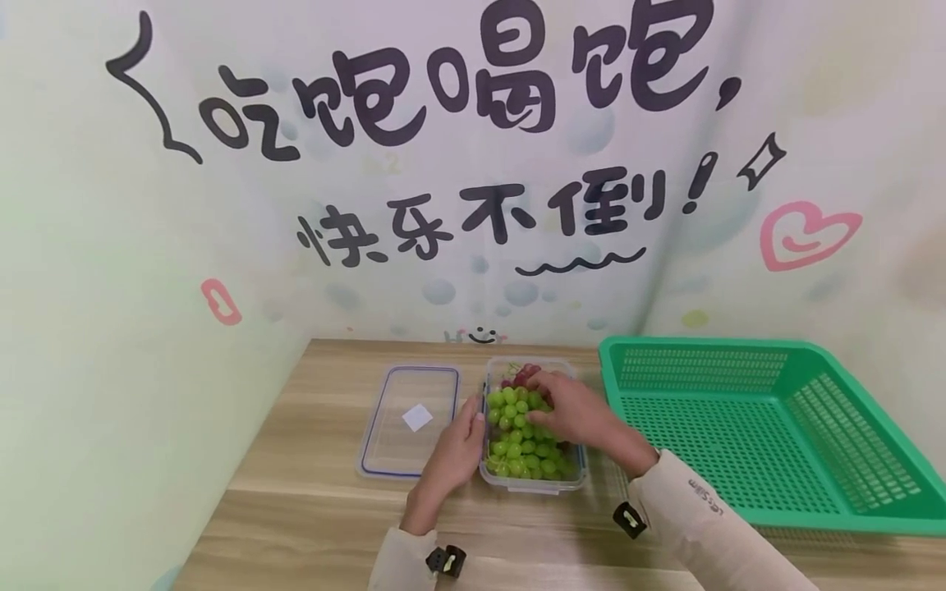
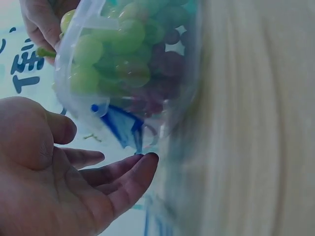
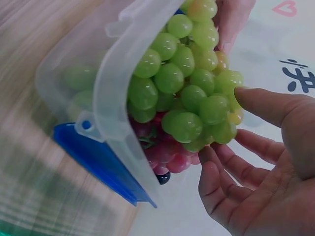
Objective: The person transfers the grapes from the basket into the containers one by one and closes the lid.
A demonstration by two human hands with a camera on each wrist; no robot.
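A clear plastic food container holds a heaped bunch of green grapes, with red grapes at its far end and beneath. My right hand reaches in from the right. Its thumb and curved fingers grip one end of the green bunch, which rises over the rim in the right wrist view. Along the container's left side lies my left hand. In the left wrist view its loosely bent fingers stand beside a blue latch flap.
Left of the container, a clear lid with a blue seal and a white square label lies flat on the wooden table. A large green plastic basket stands on the right. Behind the table rises a wall with printed lettering.
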